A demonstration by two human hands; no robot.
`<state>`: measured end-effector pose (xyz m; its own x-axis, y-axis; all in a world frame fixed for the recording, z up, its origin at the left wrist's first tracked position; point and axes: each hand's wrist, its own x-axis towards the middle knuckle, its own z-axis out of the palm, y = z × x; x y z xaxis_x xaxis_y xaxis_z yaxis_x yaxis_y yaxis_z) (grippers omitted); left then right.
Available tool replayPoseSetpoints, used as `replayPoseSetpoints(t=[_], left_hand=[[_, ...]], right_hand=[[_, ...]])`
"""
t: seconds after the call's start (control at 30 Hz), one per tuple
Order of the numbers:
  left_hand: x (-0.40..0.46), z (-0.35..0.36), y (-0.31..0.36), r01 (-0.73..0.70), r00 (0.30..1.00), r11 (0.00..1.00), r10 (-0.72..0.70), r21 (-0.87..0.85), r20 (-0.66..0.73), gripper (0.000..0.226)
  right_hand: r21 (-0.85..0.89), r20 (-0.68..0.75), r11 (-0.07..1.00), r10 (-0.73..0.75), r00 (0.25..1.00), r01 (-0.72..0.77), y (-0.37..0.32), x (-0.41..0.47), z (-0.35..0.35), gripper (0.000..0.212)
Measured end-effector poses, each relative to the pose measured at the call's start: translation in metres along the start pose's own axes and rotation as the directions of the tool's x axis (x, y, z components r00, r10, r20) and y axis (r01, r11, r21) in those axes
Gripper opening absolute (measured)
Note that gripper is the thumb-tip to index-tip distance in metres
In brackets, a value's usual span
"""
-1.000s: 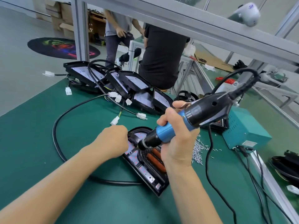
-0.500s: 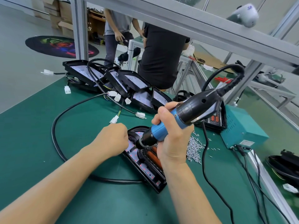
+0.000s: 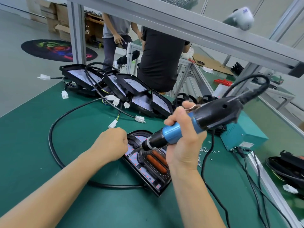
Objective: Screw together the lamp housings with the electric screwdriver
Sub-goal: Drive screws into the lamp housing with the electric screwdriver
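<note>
Lamp housing point(image 3: 144, 168) under curled left hand point(image 3: 113, 143), right hand point(image 3: 184, 139) gripping electric screwdriver point(image 3: 194, 124)

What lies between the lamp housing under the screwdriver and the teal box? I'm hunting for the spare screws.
In the head view, loose small screws lie scattered on the green mat between the lamp housing and the teal box; the screwdriver's black cable also crosses there.

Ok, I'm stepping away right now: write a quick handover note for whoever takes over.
Right hand grips the electric screwdriver, tilted, tip down on the upper end of the lamp housing on the green mat.
Left hand is curled at the housing's left edge; whether it holds anything cannot be seen.
Loose screws lie right of the housing.
Other housings are stacked behind.
Done: unclear how many screws are in.
Left: finish this housing.
</note>
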<state>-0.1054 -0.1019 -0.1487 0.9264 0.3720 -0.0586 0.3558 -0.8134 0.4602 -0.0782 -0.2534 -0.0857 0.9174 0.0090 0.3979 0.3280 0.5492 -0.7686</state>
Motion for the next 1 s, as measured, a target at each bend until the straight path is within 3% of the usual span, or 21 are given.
replayPoseSetpoints(t=[0.13,0.3,0.37,0.53,0.63,0.77,0.87,1.0], left_hand=[[0.003,0.007,-0.006,0.0,0.999,0.998,-0.003,-0.065,-0.046,0.013],[0.002,0.014,-0.007,0.004,0.994,0.99,-0.02,-0.141,-0.112,0.022],[0.002,0.014,-0.007,0.012,0.993,0.988,-0.029,-0.152,-0.113,0.023],[0.006,0.013,-0.006,0.049,0.994,0.983,-0.064,-0.175,-0.084,0.025],[0.008,0.011,-0.005,0.069,0.995,0.986,-0.078,-0.153,-0.055,0.03],[0.013,0.005,0.004,0.058,0.997,0.992,-0.062,-0.108,-0.036,0.035],[0.015,0.003,0.007,0.06,0.997,0.993,-0.064,-0.106,-0.036,0.038],[0.014,0.007,0.005,0.052,0.997,0.978,-0.063,-0.203,-0.044,0.021]], right_hand=[[0.044,-0.131,0.994,-0.095,0.987,0.101,-0.028,0.015,-0.025,0.022],[-0.062,-0.311,0.985,-0.171,0.935,0.159,-0.064,0.033,-0.075,0.022],[-0.154,-0.373,0.984,-0.144,0.917,0.092,-0.077,0.038,-0.1,0.014],[-0.341,-0.463,0.914,0.04,0.885,-0.22,-0.105,0.047,-0.167,0.027],[-0.495,-0.484,0.758,0.164,0.859,-0.424,-0.111,0.048,-0.203,0.035],[-0.661,-0.555,0.43,0.272,0.786,-0.616,-0.105,0.049,-0.229,0.046],[-0.764,-0.557,0.203,0.272,0.785,-0.613,-0.094,0.049,-0.238,0.053],[-0.823,-0.542,0.032,0.252,0.802,-0.566,-0.086,0.052,-0.243,0.076]])
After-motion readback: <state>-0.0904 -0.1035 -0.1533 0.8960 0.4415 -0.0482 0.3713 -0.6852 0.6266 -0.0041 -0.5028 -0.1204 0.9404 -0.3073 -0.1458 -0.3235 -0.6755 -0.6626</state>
